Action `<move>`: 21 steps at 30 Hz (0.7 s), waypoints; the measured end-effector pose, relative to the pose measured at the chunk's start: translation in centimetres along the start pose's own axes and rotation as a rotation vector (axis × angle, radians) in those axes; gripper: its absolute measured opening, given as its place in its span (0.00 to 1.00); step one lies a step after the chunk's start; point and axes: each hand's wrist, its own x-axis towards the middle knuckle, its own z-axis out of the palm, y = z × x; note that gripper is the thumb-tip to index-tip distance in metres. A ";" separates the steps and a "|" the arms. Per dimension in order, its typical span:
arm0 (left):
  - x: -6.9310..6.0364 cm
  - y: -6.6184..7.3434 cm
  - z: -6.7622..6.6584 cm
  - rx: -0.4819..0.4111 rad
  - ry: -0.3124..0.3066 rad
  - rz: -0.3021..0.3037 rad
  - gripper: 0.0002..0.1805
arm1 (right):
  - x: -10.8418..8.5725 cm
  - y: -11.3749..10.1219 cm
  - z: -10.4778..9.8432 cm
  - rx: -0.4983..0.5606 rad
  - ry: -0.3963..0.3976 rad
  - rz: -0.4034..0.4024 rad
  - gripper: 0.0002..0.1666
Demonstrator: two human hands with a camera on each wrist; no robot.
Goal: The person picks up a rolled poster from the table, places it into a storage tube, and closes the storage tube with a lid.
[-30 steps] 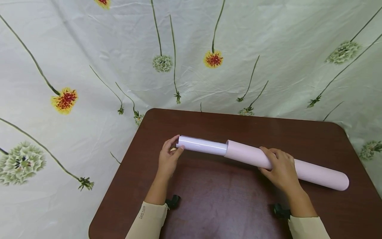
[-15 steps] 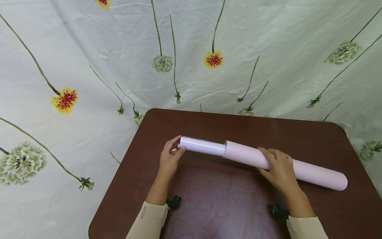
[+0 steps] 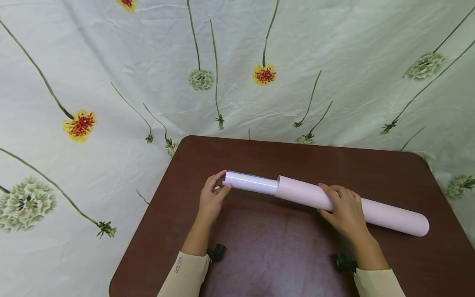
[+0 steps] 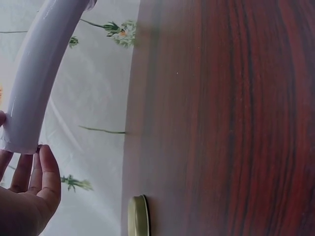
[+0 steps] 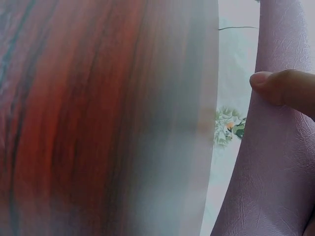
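In the head view, a glossy white rolled sheet (image 3: 250,182) sticks out of the open left end of a long pink tube (image 3: 302,192). My left hand (image 3: 211,200) pinches the roll's outer end between thumb and fingers. Around the tube's middle, my right hand (image 3: 346,210) grips from above. The right wrist view shows its thumb (image 5: 280,88) lying across the tube's creased, leather-like surface. The part of the roll inside the tube is hidden. A gold-coloured round lid (image 4: 139,216) sits on the table beyond my left hand, mostly hidden by that hand in the head view.
A dark reddish-brown table (image 3: 267,247) with rounded corners lies under both hands. Behind it and to its left hangs a pale flower-printed cloth (image 3: 148,62). Black wrist-camera mounts (image 3: 216,252) sit at both wrists.
The tube and my right hand have shifted slightly left, while the left hand has edged right. Less of the white roll shows outside the tube.
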 end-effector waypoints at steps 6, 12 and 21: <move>-0.2 0.0 0.1 0.000 -0.013 -0.004 0.27 | -0.1 -0.2 0.1 0.001 -0.011 0.008 0.49; -0.2 -0.2 0.3 -0.002 -0.022 -0.004 0.27 | 0.0 -0.5 0.2 0.006 -0.014 0.008 0.50; -0.2 -0.3 0.4 0.004 -0.022 -0.016 0.27 | 0.2 -0.7 0.2 0.004 -0.016 0.008 0.50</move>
